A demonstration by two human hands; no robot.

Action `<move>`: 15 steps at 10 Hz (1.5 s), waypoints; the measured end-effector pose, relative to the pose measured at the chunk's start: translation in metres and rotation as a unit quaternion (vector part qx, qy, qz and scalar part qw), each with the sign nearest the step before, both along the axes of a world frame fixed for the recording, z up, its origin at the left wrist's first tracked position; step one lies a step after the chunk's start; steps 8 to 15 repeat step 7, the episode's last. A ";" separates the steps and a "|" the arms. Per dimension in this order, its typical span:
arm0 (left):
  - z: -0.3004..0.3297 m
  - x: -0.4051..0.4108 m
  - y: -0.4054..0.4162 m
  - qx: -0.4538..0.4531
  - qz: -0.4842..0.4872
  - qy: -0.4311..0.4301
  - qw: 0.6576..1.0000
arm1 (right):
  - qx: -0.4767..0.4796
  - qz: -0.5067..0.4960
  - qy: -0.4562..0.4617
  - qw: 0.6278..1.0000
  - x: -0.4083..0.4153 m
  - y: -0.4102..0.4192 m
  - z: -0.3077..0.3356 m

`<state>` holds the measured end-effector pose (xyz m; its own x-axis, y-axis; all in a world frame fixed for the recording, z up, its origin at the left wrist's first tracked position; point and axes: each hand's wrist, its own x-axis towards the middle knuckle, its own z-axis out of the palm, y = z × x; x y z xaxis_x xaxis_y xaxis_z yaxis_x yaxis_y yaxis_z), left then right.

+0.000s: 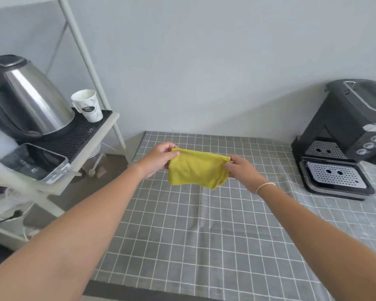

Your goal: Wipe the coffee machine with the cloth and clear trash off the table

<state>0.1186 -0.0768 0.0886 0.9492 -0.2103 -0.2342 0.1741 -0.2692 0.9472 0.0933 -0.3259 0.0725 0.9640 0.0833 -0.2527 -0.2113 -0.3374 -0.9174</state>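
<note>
Left hand (159, 158) is pinching the upper left corner of the yellow cloth (197, 168); right hand (241, 168) is pinching the upper right corner. The cloth is hanging between them above the table (215, 235), long axis running side to side, lower edge drooping. Fabric is looking soft, folded, slightly wrinkled. The black coffee machine (345, 144) with perforated metal tray is standing well right of the right hand.

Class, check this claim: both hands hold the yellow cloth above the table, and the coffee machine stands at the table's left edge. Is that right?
Not quite. The head view shows the coffee machine at the table's right edge, not its left. The rest stands: the left hand and right hand hold the yellow cloth above the table.
</note>
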 end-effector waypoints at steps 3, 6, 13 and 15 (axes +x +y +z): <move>-0.008 -0.037 0.053 0.020 0.054 -0.008 0.998 | -0.059 0.021 -0.022 0.998 -0.016 0.053 -0.022; -0.045 -0.149 0.114 0.087 0.113 0.088 0.986 | -0.141 0.212 -0.106 0.961 -0.095 0.099 -0.062; -0.067 -0.190 0.119 0.157 0.110 0.154 0.969 | -0.186 0.313 -0.093 0.926 -0.137 0.094 -0.087; -0.067 -0.190 0.119 0.157 0.110 0.154 0.969 | -0.186 0.313 -0.093 0.926 -0.137 0.094 -0.087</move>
